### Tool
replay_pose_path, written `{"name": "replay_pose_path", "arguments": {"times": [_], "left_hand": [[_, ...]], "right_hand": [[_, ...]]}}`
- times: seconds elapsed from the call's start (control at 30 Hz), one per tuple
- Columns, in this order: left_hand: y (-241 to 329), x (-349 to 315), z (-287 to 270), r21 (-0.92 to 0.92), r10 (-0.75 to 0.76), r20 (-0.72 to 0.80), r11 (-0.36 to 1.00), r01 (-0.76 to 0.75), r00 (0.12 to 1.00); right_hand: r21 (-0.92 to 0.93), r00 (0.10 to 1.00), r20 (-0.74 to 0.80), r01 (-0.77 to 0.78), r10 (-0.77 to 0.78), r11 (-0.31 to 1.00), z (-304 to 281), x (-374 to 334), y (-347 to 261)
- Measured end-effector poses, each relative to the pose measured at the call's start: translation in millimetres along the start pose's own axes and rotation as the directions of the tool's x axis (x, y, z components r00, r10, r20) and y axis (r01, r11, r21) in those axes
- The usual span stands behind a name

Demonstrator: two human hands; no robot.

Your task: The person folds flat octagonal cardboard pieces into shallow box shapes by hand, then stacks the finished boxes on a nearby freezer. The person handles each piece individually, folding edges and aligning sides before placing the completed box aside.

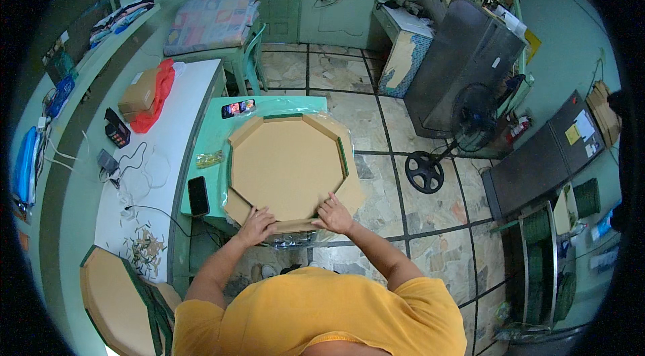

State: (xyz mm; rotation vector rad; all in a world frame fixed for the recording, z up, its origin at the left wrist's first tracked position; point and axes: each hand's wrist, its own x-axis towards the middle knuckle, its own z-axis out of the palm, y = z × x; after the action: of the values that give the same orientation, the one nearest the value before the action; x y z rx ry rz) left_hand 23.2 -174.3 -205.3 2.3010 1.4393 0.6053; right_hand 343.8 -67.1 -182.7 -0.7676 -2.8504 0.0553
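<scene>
A large octagonal cardboard tray (289, 168) with folded-up side walls and green edging lies on a green table (269, 104), over clear plastic. My left hand (257, 224) grips the tray's near wall at its left end, fingers bent over the edge. At the near right corner, my right hand (333, 214) has its fingers closed on the same wall. Along the far and left sides the walls stand up, while flat cardboard spreads outward on the right. What lies under my fingertips is hidden.
Left of the tray are a black phone (198, 196), another lit phone (238, 108) and a small clear packet (209, 159). More octagonal trays (114, 302) lean at lower left, beside scattered small sticks (144, 248) on a white table. A black fan (424, 172) stands to the right.
</scene>
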Motion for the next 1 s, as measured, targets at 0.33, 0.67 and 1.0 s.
{"name": "replay_pose_path", "arguments": {"times": [0.33,0.67,1.0], "left_hand": [[5.8,32.0,8.2,-0.424,-0.593,-0.075,0.747,0.512,0.802],[18.5,6.3,14.9,0.172,-0.177,-0.181,0.963,0.208,0.967],[5.5,19.2,22.6,0.236,-0.026,-0.120,0.970,0.054,0.992]], "right_hand": [[0.557,0.898,0.044,-0.386,0.438,0.735,19.3,44.6,5.3],[0.162,0.999,-0.037,0.015,-0.009,0.987,4.2,22.8,-2.8],[0.131,0.990,0.079,0.108,-0.119,0.986,20.5,39.4,-17.0]]}}
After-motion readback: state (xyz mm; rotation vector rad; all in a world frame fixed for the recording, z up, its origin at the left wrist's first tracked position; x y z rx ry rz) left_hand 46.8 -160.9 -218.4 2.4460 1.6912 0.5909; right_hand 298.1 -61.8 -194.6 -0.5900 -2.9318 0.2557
